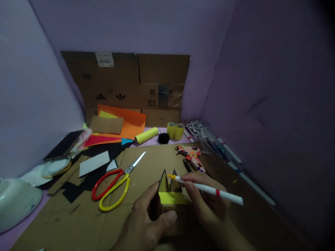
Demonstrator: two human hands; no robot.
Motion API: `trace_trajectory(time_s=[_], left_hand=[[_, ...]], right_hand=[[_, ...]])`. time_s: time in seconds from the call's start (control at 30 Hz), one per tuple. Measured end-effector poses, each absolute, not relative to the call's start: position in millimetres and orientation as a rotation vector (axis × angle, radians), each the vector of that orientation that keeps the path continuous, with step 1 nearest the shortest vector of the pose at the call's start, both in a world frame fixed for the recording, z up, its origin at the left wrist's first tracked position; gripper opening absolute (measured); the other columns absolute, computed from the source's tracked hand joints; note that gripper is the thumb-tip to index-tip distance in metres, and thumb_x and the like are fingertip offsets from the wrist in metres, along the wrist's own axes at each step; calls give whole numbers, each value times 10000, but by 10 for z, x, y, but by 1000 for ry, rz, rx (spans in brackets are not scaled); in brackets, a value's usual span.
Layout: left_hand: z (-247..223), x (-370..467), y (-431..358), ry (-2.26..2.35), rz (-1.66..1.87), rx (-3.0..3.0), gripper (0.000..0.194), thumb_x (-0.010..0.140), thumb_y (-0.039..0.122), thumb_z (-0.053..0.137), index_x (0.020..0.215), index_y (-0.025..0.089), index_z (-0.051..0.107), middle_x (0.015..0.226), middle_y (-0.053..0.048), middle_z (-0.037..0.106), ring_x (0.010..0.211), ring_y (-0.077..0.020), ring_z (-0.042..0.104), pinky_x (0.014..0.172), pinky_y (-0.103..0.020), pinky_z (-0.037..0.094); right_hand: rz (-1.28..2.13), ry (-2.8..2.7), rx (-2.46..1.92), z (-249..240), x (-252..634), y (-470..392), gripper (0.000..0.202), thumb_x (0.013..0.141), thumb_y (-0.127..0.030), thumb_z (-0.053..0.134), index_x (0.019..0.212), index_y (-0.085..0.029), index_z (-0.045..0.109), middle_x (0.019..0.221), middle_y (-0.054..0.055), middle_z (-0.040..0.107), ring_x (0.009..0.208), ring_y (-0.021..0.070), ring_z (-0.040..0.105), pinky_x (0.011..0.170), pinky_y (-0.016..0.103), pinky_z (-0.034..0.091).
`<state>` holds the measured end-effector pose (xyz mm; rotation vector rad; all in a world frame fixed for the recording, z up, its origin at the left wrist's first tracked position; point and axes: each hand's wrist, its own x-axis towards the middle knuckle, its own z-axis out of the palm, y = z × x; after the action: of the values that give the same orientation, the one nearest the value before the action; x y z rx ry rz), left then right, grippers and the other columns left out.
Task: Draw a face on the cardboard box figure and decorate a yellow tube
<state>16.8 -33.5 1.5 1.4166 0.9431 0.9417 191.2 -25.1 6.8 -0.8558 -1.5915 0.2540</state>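
Note:
My left hand (150, 218) is closed around a small paper craft at the lower middle. The craft has a yellow paper band (172, 198) and two upright, dark-edged pointed pieces (164, 181). Between finger and thumb, my right hand (209, 198) grips a white marker (209, 189) with a red ring and a yellow-orange tip. That tip is close beside the pointed pieces; whether it touches them I cannot tell. To the left lie scissors (125, 174) with one red and one yellow handle, blades spread a little. The craft's underside is hidden by my hands.
Brown cardboard (138, 158) covers the work surface. Behind stand two yellow tubes (179, 131), near a lying yellow roll (146, 136) and a black fuzzy ball (163, 138). Orange paper (133, 122) and black scraps (73, 190) lie left. White sticks (251, 183) line the right wall.

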Motion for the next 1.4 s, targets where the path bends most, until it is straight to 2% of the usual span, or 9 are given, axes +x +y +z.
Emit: trace_trajectory(time_s=[0.17, 0.4, 0.7, 0.93, 1.07, 1.2, 1.27, 1.4], left_hand=[[-14, 154, -337, 967, 933, 1457, 525, 751, 348, 691, 1249, 221, 585, 1254, -73, 657, 1124, -318, 612, 981, -410, 482], [-138, 115, -358, 1096, 917, 1451, 677, 708, 419, 724, 1317, 182, 548, 1287, -133, 638, 1180, -380, 571, 975, -477, 485], [17, 173, -339, 932, 951, 1436, 527, 751, 340, 690, 1253, 217, 585, 1228, -70, 674, 1123, -313, 621, 959, -404, 505], [-53, 143, -377, 1139, 942, 1425, 621, 693, 405, 732, 1258, 184, 595, 1247, -125, 664, 1169, -375, 578, 976, -474, 487], [-29, 141, -362, 1029, 933, 1463, 559, 734, 402, 705, 1242, 197, 590, 1194, -102, 685, 1080, -334, 631, 946, -441, 508], [-6, 141, -331, 933, 913, 1470, 528, 769, 353, 685, 1264, 221, 557, 1238, -77, 659, 1130, -309, 606, 979, -415, 485], [-20, 131, -326, 949, 889, 1466, 540, 769, 357, 683, 1272, 216, 544, 1241, -85, 652, 1133, -313, 598, 976, -419, 482], [-47, 111, -326, 1045, 871, 1510, 546, 752, 394, 701, 1245, 206, 559, 1127, -74, 680, 1012, -299, 627, 907, -397, 507]], right_hand=[[272, -1619, -873, 69, 1900, -235, 173, 869, -94, 572, 941, -231, 648, 779, 0, 693, 665, 133, 646, 589, 237, 500], [287, -1678, -904, 139, 1896, -256, 176, 865, -128, 535, 723, -184, 622, 600, 2, 614, 510, 134, 574, 475, 252, 420], [293, -1664, -887, 91, 1911, -272, 162, 881, -108, 557, 951, -227, 642, 774, 5, 684, 676, 133, 650, 601, 238, 499], [344, -1710, -890, 117, 1892, -280, 151, 884, -128, 536, 775, -187, 621, 646, -5, 625, 564, 124, 596, 534, 252, 437], [315, -1688, -861, 92, 1907, -287, 124, 889, -127, 535, 847, -196, 629, 700, 5, 648, 598, 136, 612, 550, 262, 456], [303, -1670, -869, 68, 1908, -280, 141, 883, -114, 556, 941, -214, 637, 787, 23, 683, 684, 157, 656, 600, 275, 502], [302, -1687, -880, 77, 1900, -274, 127, 883, -117, 556, 915, -210, 636, 767, 23, 684, 670, 158, 655, 593, 280, 502], [327, -1707, -855, 102, 1881, -262, 119, 886, -126, 547, 837, -198, 628, 689, 13, 659, 593, 149, 630, 540, 273, 479]])
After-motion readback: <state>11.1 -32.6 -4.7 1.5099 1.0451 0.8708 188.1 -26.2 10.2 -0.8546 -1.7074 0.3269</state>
